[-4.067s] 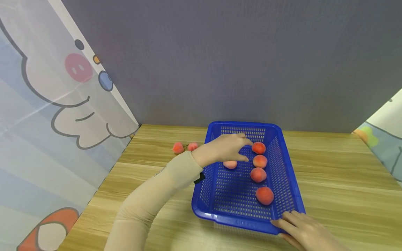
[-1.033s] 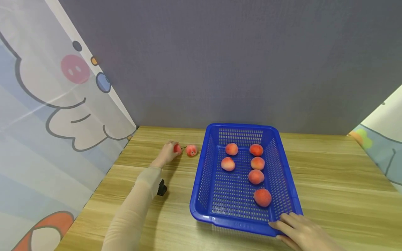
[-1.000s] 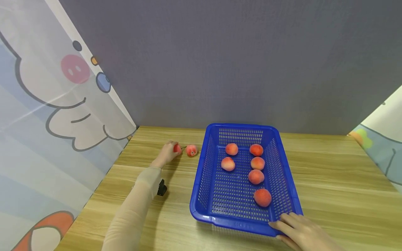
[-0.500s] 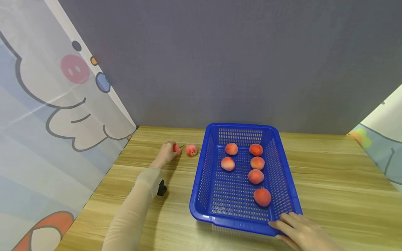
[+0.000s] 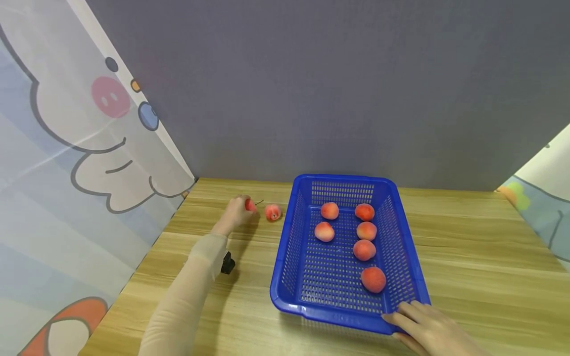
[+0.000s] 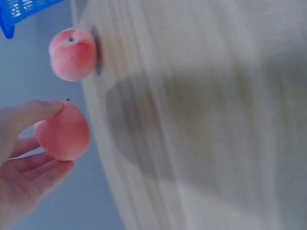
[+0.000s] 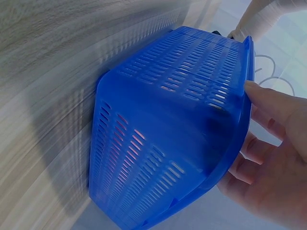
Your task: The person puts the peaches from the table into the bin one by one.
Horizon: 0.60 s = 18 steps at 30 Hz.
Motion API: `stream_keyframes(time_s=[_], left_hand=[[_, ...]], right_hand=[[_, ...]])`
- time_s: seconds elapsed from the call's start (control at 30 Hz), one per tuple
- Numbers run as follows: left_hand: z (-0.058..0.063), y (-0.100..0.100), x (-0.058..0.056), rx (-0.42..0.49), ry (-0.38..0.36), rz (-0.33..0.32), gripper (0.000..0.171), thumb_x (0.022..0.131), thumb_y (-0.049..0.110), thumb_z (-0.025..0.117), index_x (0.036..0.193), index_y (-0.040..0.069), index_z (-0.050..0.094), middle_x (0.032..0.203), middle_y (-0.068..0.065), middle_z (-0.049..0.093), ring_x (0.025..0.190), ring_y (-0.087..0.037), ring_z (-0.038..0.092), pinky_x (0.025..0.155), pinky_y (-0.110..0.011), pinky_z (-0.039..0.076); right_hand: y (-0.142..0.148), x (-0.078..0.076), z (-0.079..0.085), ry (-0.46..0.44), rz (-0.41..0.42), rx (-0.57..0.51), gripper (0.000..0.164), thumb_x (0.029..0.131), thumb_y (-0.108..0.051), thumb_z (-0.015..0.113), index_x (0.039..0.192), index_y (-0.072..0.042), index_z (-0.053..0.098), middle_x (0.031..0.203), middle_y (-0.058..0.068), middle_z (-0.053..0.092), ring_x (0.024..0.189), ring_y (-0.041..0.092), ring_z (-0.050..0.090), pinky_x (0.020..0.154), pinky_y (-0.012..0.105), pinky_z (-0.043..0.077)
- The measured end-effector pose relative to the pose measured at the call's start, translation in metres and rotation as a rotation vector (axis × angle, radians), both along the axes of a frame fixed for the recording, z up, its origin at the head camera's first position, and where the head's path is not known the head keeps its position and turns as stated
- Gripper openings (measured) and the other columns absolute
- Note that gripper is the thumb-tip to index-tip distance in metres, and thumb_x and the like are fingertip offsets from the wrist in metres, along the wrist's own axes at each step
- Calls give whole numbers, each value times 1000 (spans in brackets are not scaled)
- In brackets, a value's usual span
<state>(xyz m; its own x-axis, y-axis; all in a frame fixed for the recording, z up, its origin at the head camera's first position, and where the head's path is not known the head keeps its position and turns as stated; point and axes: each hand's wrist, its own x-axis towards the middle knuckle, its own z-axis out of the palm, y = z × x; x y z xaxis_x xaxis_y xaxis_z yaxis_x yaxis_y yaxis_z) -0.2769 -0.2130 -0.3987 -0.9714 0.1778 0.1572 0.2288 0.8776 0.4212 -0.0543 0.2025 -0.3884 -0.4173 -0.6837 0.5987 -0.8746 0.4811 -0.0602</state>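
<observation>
My left hand (image 5: pixel 233 212) is beyond the left side of the blue basket, holding a pinkish-red peach (image 6: pixel 67 132) between thumb and fingertips. A thin stem pokes out of this peach, and the left wrist view shows a shadow on the table below. Just to its right, another peach (image 5: pixel 273 212) sits on the wooden table. My right hand (image 7: pixel 273 153) grips the near right corner of the blue plastic basket (image 5: pixel 349 316), thumb and fingers on its rim. Inside lie several peaches: a column along the right, ending in one peach (image 5: pixel 373 280) nearest me, and two at back left.
A grey panel (image 5: pixel 338 99) rises behind the wooden table (image 5: pixel 472 257). Cartoon-printed sheets hang at the left (image 5: pixel 53 198) and right edges. A small black device (image 5: pixel 228 263) is at the left wrist.
Seconds ago my left hand was over the basket's back; it has since moved left to the peaches on the table and taken one, now raised slightly. My right hand stays on the rim.
</observation>
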Motion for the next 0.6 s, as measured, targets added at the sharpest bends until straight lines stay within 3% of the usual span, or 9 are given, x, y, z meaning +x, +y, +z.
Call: stream_keyframes(time_s=[0.17, 0.6], left_hand=[[14, 7, 1, -12, 29, -51, 30, 75, 4, 64, 100, -10, 55, 88, -20, 59, 79, -29, 56, 67, -35, 48], [63, 38, 11, -3, 46, -120, 38, 77, 11, 65, 108, -8, 55, 99, -20, 57, 84, -27, 54, 70, -35, 46]], right_hand=[[0, 1, 1, -6, -8, 5, 29, 91, -37, 42, 89, -16, 62, 78, -14, 44, 65, 0, 39, 54, 11, 29], [-1, 3, 5, -48, -28, 39, 23, 89, -36, 48, 91, -18, 62, 78, -16, 41, 65, -2, 37, 54, 9, 27]])
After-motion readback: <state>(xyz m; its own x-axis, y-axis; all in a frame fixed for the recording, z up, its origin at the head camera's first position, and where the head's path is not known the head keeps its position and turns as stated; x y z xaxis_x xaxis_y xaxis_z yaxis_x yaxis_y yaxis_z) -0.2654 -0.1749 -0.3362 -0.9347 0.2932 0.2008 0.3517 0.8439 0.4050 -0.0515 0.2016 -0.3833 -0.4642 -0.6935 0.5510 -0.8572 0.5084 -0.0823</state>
